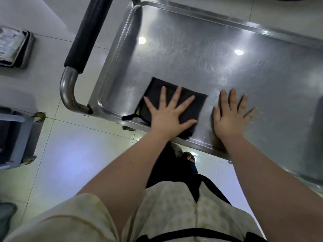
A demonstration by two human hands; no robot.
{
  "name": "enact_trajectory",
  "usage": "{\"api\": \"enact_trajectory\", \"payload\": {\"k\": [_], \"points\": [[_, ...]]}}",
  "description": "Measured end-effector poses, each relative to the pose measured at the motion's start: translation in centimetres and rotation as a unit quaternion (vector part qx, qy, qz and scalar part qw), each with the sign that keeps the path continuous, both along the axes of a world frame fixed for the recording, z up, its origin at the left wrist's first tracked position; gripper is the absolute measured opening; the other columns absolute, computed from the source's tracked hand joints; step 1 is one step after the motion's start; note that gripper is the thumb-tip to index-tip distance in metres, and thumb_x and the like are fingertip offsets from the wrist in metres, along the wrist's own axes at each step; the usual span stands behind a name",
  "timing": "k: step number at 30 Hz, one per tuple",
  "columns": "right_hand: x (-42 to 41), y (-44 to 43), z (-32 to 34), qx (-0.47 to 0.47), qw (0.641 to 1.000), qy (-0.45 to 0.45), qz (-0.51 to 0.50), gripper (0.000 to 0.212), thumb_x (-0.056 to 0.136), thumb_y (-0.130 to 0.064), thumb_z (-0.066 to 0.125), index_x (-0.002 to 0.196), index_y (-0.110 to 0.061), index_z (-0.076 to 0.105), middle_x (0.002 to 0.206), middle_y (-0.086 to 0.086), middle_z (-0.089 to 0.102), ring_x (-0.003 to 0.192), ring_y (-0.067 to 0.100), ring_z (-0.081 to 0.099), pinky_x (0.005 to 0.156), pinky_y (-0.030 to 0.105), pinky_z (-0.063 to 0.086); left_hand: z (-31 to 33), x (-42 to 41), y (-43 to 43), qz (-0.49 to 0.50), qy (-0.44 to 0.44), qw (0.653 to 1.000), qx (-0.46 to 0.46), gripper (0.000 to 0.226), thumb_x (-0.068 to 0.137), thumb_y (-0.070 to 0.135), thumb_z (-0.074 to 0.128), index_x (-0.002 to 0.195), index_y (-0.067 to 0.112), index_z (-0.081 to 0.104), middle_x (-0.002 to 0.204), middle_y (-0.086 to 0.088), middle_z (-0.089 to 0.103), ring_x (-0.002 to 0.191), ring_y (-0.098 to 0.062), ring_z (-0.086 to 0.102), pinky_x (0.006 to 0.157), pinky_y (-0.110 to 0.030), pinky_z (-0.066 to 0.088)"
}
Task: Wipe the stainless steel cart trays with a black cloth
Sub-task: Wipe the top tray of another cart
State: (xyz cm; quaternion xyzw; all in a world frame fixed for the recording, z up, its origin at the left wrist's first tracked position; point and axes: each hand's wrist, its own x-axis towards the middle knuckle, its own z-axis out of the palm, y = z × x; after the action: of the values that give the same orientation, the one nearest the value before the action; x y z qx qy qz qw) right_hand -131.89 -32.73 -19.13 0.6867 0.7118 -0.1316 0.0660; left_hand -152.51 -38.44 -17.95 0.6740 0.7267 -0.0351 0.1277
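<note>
Over pale floor tiles [70, 137], the left hand [167, 116] presses the black cloth [157, 89] flat, fingers spread, on the scuffed steel cart tray [192, 58], the right hand [232, 117] lying flat beside it, apparently on bare metal.

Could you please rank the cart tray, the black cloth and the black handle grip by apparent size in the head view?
1. Cart tray, by far.
2. Black cloth, partly under the left hand.
3. Black handle grip: longer but narrower, and cut by the frame edge, so 2 and 3 are unsure.
</note>
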Motion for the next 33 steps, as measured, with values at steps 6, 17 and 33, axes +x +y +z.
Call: {"api": "enact_trajectory", "payload": {"k": [6,17,33], "points": [[-0.2,-0.1,0.0,0.001,1.0,0.002,0.0,0.061,0.096,-0.052,0.013,0.155,-0.037,0.006,0.165,-0.005,0.001,0.149,0.035,-0.006,0.112,0.068,-0.007,0.4,-13.7,-0.8,0.116,0.029,0.993,-0.019,0.077,0.073,0.093,0.012,0.142,0.066,-0.011,0.163,0.015,-0.015,0.148,-0.036,-0.013,0.099,-0.082,-0.008],[0.3,-0.5,0.2,-0.01,1.0,-0.024,0.001,0.06,0.098,-0.05,0.014,0.155,-0.037,0.002,0.165,-0.005,-0.001,0.149,0.035,-0.007,0.111,0.068,-0.01,0.2,-5.7,-5.1,0.07,0.02,0.997,-0.022,0.079,0.077,0.091,0.007,0.146,0.059,-0.013,0.163,0.006,-0.018,0.145,-0.043,-0.019,0.099,-0.081,-0.01],[-10.9,6.8,0.6,-0.039,0.993,-0.02,0.106,0.057,0.097,-0.06,0.001,0.15,-0.046,-0.016,0.163,-0.005,-0.016,0.143,0.044,-0.024,0.106,0.071,-0.017,0.4,-8.1,-2.2,0.042,0.011,0.999,-0.008,0.08,0.076,0.091,0.021,0.147,0.061,-0.002,0.164,0.01,-0.01,0.147,-0.041,-0.014,0.097,-0.082,-0.011]]}}
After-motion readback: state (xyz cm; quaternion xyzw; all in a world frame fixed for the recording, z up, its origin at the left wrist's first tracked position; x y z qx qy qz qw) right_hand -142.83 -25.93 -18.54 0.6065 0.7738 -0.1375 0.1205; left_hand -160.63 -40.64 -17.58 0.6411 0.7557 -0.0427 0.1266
